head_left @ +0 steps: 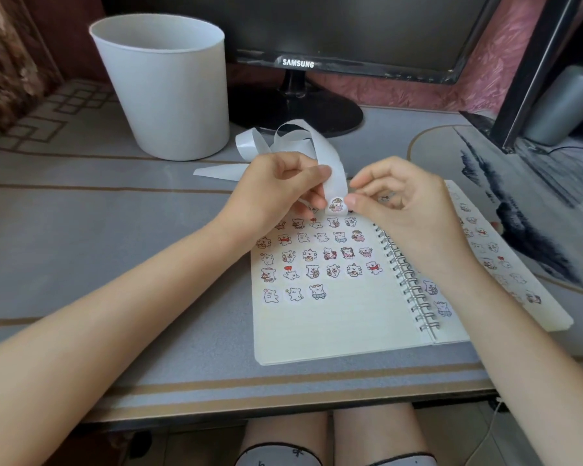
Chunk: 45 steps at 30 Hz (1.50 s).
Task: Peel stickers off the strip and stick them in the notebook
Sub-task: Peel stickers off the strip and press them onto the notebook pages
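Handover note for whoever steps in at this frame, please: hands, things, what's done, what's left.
Left hand pinches the strip just above the sticker at its end.
Right hand: thumb tip at that sticker's edge; grip unclear.
Notebook lies open on the desk; its left page carries rows of stickers, and the bottom row has only three.
Left to do: peel this sticker, place it beside those three, carry on.
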Motion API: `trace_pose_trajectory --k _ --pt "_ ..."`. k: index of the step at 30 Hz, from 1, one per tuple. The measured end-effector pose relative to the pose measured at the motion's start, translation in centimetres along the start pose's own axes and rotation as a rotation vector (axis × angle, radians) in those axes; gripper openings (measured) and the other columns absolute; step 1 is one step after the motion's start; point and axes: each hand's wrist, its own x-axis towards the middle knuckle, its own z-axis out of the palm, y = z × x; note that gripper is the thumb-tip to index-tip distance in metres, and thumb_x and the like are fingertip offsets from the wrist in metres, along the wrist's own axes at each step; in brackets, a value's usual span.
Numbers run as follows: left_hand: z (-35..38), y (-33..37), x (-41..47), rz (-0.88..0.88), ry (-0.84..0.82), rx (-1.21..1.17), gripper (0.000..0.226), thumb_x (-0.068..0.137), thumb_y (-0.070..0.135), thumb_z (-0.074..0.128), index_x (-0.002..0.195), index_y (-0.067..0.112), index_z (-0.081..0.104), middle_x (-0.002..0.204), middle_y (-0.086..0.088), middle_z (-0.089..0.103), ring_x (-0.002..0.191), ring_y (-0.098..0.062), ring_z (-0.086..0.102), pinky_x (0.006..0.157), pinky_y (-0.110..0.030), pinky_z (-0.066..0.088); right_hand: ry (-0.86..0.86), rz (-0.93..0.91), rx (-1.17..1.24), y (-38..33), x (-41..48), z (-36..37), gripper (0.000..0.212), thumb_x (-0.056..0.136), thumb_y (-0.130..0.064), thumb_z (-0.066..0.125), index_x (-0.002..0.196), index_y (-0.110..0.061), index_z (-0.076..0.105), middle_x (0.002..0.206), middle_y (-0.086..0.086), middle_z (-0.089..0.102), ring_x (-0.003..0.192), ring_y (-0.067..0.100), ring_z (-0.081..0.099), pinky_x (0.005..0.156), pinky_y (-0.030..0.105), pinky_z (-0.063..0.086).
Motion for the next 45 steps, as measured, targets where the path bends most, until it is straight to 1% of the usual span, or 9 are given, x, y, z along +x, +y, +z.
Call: trace_pose_trajectory --k 5,9,13,18,23,30,35,39,45 --pt "0.12 0.23 -0.26 -0.002 -0.007 -0.008 0.017 0.093 0.011 0.057 0.091 -0.005 0.061 0.068 -0.010 0.061 0.043 -0.003 0.057 0.048 -0.012 0.047 -0.002 -0.029 0.054 0.02 -0.14 0.12 0.015 0.077 -0.014 0.076 0.083 -0.023 0.064 0.078 -0.008 0.068 0.076 0.005 0.060 0.066 0.019 0.041" --pt "0.00 0.17 -0.19 -0.004 -0.013 -0.041 0.018 0.094 0.012 0.056 0.093 -0.005 0.062 0.070 -0.010 0.061 0.044 -0.003 0.058 0.048 -0.012 0.046 -0.008 -0.047 0.058 -0.06 -0.09 0.34 0.013 0.078 -0.011 0.075 0.083 -0.020 0.067 0.079 -0.005 0.068 0.073 0.006 0.060 0.065 0.016 0.042" --pt "-0.07 0.08 -0.07 -0.008 -0.035 -0.077 0.021 0.095 0.019 0.055 0.088 0.002 0.065 0.073 -0.004 0.065 0.056 -0.005 0.064 0.050 -0.015 0.048 0.038 -0.046 0.072 0.00 -0.05 0.24 0.014 0.079 -0.009 0.074 0.089 -0.018 0.071 0.079 -0.007 0.069 0.076 0.014 0.064 0.072 0.028 0.053" --pt "0.03 0.00 -0.08 -0.042 -0.100 -0.078 0.022 0.092 0.025 0.058 0.084 0.007 0.068 0.080 -0.003 0.071 0.067 -0.008 0.067 0.053 -0.016 0.050 0.095 -0.083 0.085 -0.05 0.00 -0.02 0.012 0.080 -0.006 0.072 0.087 -0.016 0.070 0.080 -0.009 0.069 0.074 0.007 0.063 0.067 0.014 0.049" --pt "-0.02 0.05 -0.21 -0.027 -0.115 -0.062 0.008 0.088 0.014 0.064 0.086 0.008 0.069 0.069 0.006 0.069 0.067 -0.006 0.066 0.055 -0.015 0.049 0.116 -0.086 0.075 0.12 0.07 0.04 0.013 0.080 -0.008 0.073 0.082 -0.021 0.069 0.079 -0.007 0.070 0.071 0.006 0.063 0.069 0.015 0.049" --pt "-0.02 -0.01 -0.25 -0.028 -0.112 -0.052 0.008 0.088 0.012 0.064 0.084 0.009 0.070 0.069 0.006 0.069 0.068 -0.005 0.066 0.056 -0.014 0.050 0.112 -0.092 0.019 0.24 0.00 0.03 0.009 0.080 -0.010 0.073 0.084 -0.018 0.071 0.079 -0.009 0.070 0.072 0.006 0.064 0.070 0.019 0.051" --pt "0.03 -0.01 -0.24 -0.031 -0.104 -0.059 0.007 0.087 0.011 0.065 0.083 0.009 0.071 0.069 0.003 0.070 0.068 -0.006 0.067 0.057 -0.015 0.051 0.111 -0.105 -0.042 0.10 -0.16 0.04 0.006 0.081 -0.009 0.071 0.084 -0.014 0.071 0.077 -0.009 0.069 0.068 -0.002 0.059 0.062 0.010 0.042" --pt "0.10 -0.08 -0.20 -0.038 -0.095 -0.060 0.008 0.086 0.012 0.067 0.086 0.006 0.072 0.074 -0.006 0.071 0.070 -0.010 0.068 0.061 -0.015 0.053 0.124 -0.131 -0.117 -0.21 -0.42 0.12 0.004 0.082 -0.008 0.070 0.085 -0.010 0.070 0.080 -0.007 0.067 0.053 -0.009 0.053 0.056 0.004 0.035" --pt "0.12 -0.09 -0.25 -0.034 -0.102 -0.074 0.007 0.085 0.010 0.067 0.085 0.005 0.072 0.078 -0.009 0.072 0.072 -0.011 0.069 0.064 -0.016 0.054 0.165 -0.192 -0.217 -0.14 -0.61 0.12 0.004 0.081 -0.009 0.071 0.084 -0.009 0.070 0.082 -0.006 0.062 0.055 -0.011 0.051 0.058 0.004 0.033"
